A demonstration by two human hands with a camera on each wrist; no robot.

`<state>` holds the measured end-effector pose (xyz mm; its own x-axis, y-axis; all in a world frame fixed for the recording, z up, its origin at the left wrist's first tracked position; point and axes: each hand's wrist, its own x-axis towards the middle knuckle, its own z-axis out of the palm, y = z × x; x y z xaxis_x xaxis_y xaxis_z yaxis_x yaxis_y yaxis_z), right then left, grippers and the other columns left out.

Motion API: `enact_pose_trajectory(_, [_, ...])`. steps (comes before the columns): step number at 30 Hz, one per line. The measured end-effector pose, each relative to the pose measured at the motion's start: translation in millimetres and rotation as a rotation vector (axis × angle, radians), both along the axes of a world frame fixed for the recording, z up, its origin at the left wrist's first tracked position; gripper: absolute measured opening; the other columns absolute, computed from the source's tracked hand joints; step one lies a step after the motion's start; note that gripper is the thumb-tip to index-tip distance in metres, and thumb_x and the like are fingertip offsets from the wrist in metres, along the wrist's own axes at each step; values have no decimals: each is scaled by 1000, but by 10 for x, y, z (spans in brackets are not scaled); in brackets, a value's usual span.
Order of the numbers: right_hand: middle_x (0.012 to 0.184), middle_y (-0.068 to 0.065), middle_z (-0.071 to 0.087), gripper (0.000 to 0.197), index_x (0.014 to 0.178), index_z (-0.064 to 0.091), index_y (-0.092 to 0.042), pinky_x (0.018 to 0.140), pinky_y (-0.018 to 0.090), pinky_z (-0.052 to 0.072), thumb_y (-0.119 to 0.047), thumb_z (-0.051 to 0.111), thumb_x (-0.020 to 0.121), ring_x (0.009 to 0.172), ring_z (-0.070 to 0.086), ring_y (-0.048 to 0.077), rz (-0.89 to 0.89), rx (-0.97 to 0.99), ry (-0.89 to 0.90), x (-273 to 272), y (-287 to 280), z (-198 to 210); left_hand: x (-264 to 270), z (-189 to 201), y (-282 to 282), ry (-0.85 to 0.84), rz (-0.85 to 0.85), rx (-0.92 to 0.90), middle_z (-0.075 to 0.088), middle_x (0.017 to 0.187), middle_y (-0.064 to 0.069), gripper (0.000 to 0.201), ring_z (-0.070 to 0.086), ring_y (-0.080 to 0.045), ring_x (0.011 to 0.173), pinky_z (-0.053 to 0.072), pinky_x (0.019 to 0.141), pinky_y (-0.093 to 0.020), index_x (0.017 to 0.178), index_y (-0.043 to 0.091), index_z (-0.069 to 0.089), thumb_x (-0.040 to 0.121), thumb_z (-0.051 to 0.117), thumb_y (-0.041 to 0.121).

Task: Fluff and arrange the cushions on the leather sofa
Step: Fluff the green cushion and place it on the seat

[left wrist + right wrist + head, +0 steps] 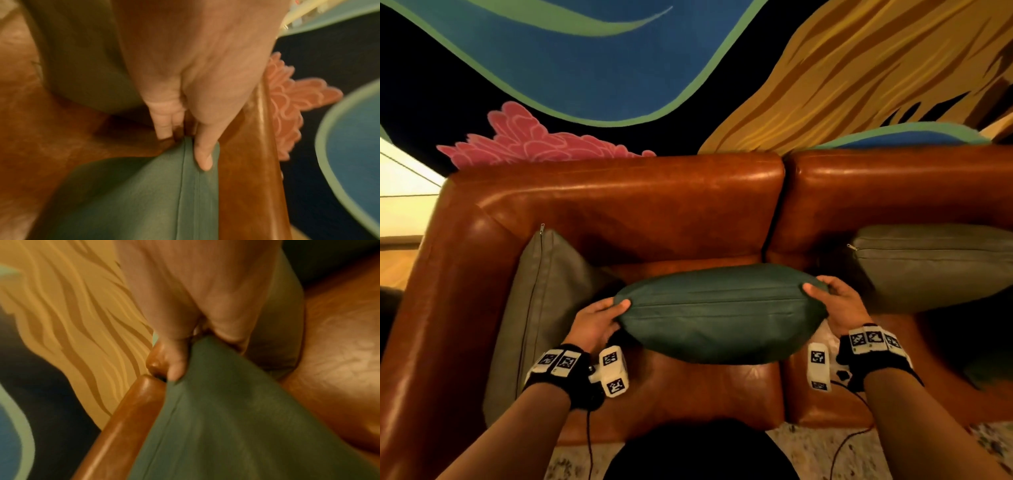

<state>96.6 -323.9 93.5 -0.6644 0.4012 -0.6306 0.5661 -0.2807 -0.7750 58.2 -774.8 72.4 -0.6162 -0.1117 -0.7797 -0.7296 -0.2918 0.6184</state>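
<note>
A plump dark green cushion hangs in the air over the seat of the brown leather sofa, its zip edge facing up. My left hand grips its left corner, thumb on top. My right hand grips the right corner the same way. In the left wrist view the left hand pinches the green cushion at its seam. In the right wrist view the right hand pinches the corner of the green cushion.
A grey-olive cushion leans on the sofa's left arm. Another grey cushion lies against the right backrest. A painted mural wall rises behind the sofa. A speckled rug lies at my feet.
</note>
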Motion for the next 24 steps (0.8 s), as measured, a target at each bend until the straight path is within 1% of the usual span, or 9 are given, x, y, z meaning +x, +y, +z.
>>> enact_pose_trajectory(2, [115,18,68,29,107,68,-12,89,39,56,4,70,83,112,63,37,26,408,-178,36,77,-285,72,-18,140,27,-61,-46,71,101,-18,15,71,-28,88,61,62,-27,102,-2,66,87,68,-4])
enact_pose_trajectory(4, [141,24,51,41,125,61,-8,107,46,42,4,59,86,128,51,43,18,789,-308,63,-161,-459,146,-80,319,84,-114,-147,72,93,-12,4,67,-28,88,62,64,-29,95,4,66,93,65,2])
enact_pose_trajectory(6, [151,23,41,47,132,58,-8,115,50,35,-6,53,85,136,43,42,160,1035,-81,42,-800,-445,169,-140,475,118,-163,-249,73,100,-10,8,69,-25,89,62,73,-38,100,14,63,99,60,21])
enact_pose_trajectory(9, [157,18,38,54,142,53,-9,122,50,22,-20,42,89,147,32,34,750,1004,324,24,-2081,-405,154,-258,568,55,-257,-325,73,105,-6,26,71,-23,94,61,79,-46,105,20,64,98,57,44])
enact_pose_trajectory(12, [161,9,35,59,152,39,-13,125,50,13,-28,33,95,151,27,24,1131,998,413,49,-2892,-457,143,-348,446,161,-380,-527,76,96,-15,26,69,-26,85,56,82,-47,95,14,70,93,59,37])
enact_pose_trajectory(14, [161,2,36,59,154,36,-18,125,50,9,-40,31,99,151,27,20,1164,1099,354,24,-2830,-654,155,-382,326,162,-328,-491,76,92,-17,24,69,-25,79,58,80,-48,94,11,73,90,66,33])
enact_pose_trajectory(17, [163,-2,31,61,156,32,-27,122,50,6,-51,29,100,152,24,21,1228,1315,230,73,-2264,-940,249,-342,193,119,-214,-309,74,100,-19,18,71,-24,85,61,76,-38,108,2,71,95,65,12])
enact_pose_trajectory(20, [165,-1,26,63,158,27,-27,122,51,4,-51,30,99,153,22,20,1083,1373,62,137,-1567,-1093,296,-346,179,113,-189,-286,72,101,-20,23,69,-29,91,63,76,-34,113,-6,68,95,64,8])
enact_pose_trajectory(24, [167,4,17,65,159,18,-32,121,56,-6,-58,24,100,154,12,31,845,1361,-231,230,-843,-1060,296,-364,290,93,-234,-319,73,100,-23,7,69,-33,90,59,86,-48,97,8,72,93,68,12])
